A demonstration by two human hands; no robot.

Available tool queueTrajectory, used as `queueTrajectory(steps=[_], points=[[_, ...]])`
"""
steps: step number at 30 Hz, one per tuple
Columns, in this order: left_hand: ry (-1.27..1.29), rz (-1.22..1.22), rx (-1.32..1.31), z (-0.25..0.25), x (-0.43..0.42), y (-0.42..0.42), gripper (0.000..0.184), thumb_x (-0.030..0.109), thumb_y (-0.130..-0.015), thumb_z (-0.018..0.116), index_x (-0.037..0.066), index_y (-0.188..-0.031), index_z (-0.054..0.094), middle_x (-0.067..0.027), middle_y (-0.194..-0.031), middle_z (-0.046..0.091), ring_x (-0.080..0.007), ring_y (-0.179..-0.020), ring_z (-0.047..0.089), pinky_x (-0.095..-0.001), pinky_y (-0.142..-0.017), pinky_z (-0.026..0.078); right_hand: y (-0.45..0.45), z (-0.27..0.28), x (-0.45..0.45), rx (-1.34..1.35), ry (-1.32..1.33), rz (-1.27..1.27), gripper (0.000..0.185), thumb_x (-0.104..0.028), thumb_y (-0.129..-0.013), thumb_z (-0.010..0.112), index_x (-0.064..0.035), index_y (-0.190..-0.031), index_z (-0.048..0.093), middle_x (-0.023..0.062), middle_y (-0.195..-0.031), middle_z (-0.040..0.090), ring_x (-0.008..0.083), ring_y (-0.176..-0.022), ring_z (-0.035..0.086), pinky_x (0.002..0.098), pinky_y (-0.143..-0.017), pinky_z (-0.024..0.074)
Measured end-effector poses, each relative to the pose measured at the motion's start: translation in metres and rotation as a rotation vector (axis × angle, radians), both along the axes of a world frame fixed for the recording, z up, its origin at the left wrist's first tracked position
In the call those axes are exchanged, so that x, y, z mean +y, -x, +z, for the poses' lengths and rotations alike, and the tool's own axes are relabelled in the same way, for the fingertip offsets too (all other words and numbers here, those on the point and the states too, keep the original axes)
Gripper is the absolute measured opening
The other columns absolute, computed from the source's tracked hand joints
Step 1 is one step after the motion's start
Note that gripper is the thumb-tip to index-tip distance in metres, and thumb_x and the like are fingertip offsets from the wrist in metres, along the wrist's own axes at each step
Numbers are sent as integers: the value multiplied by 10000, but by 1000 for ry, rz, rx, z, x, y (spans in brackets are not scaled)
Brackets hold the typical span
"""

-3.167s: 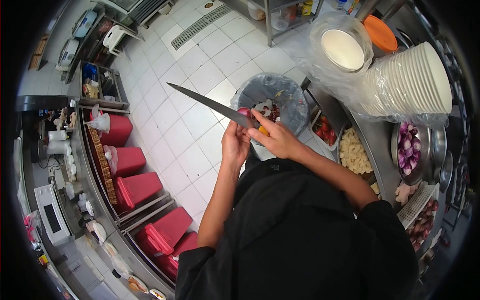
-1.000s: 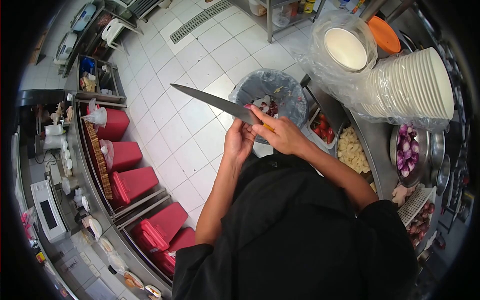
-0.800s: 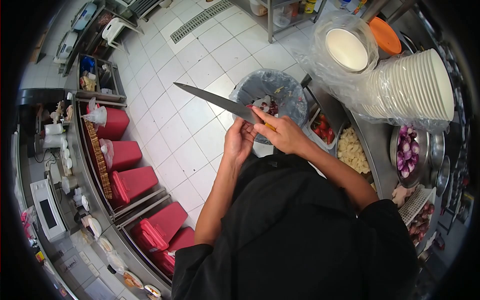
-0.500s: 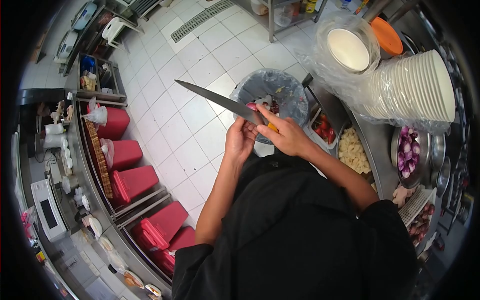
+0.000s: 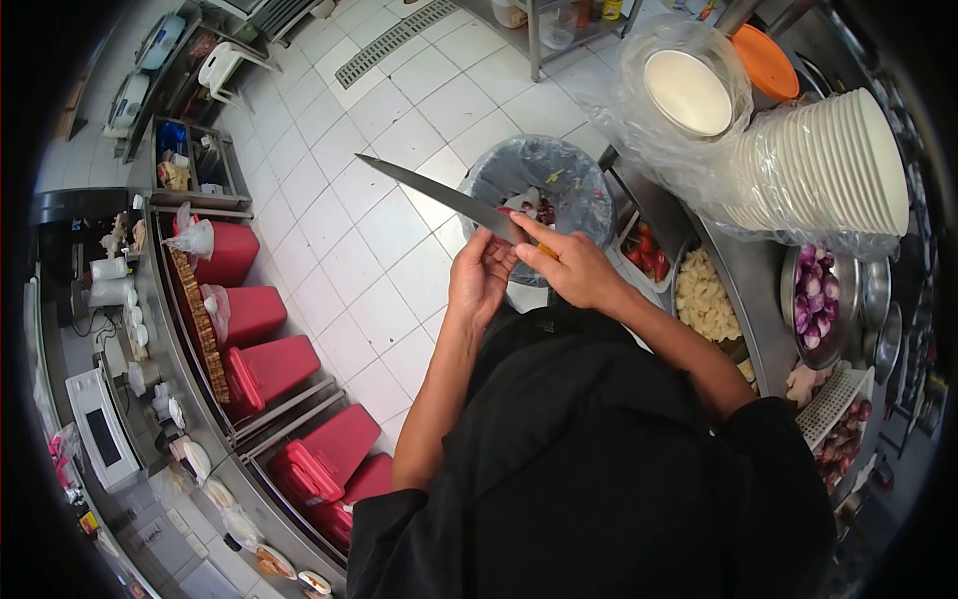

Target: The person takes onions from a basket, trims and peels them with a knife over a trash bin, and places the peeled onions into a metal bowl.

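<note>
My right hand [image 5: 577,268] grips a large kitchen knife [image 5: 439,192] by its yellow handle [image 5: 546,250]. The long blade points up and left, its flat side towards me. Just below the blade, my left hand [image 5: 481,275] has its fingers curled and meets the right fingertips. A small red onion [image 5: 506,211] is held there, mostly hidden behind the blade, with only a reddish sliver showing. Both hands are over the near rim of a bin [image 5: 593,190] lined with a grey bag, which has dark red peelings [image 5: 544,211] inside.
On the right-hand counter are stacked white tubs [image 5: 818,165] in plastic, an orange lid [image 5: 766,62], red vegetables [image 5: 649,258], pale pieces [image 5: 707,295], peeled purple onions [image 5: 816,298] and a white basket [image 5: 836,404] beside unpeeled onions. Red containers [image 5: 269,371] line the left counter.
The red onion shows less above the blade than before. The knife has shifted slightly right and up, while both hands keep nearly the same place.
</note>
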State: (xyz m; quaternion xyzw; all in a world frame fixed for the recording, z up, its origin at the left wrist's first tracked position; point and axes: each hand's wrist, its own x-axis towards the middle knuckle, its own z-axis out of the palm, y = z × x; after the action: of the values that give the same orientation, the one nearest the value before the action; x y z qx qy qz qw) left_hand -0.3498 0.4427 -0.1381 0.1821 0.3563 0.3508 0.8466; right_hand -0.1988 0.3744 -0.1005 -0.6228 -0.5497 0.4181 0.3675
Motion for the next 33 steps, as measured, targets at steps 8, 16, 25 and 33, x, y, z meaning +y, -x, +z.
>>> queueTrajectory(steps=[8, 16, 25, 33], points=[[53, -6, 13, -5, 4, 6, 253, 223, -914, 578, 2, -1036, 601, -80, -924, 653, -184, -830, 610, -271, -747, 492, -13, 1, 8, 532, 324, -21, 521, -347, -959, 463, -88, -1406, 395, -34, -565, 402, 58, -486, 409, 228, -409, 346], [42, -39, 34, -7, 3, 8, 266, 217, -890, 593, -3, -1039, 580, -97, -929, 637, -213, -819, 603, -285, -761, 491, -19, 1, 9, 572, 373, 15, 536, -367, -962, 447, -94, -1417, 376, -12, -560, 412, 64, -460, 388, 226, -394, 342], [-7, -52, 50, -2, 3, 11, 452, 77, -824, 573, -13, -1254, 467, -129, -1153, 576, -188, -951, 569, -301, -805, 476, -21, -11, 8, 604, 370, -28, 517, -342, -951, 467, -65, -1384, 418, -25, -542, 403, 57, -448, 387, 228, -385, 344], [-26, -69, 61, -2, 5, 14, 484, -18, -779, 565, 31, -1255, 489, -108, -1189, 569, -181, -966, 570, -324, -813, 477, -24, -12, 6, 599, 380, 2, 523, -371, -969, 430, -131, -1429, 360, -22, -565, 417, 50, -437, 386, 204, -378, 339]])
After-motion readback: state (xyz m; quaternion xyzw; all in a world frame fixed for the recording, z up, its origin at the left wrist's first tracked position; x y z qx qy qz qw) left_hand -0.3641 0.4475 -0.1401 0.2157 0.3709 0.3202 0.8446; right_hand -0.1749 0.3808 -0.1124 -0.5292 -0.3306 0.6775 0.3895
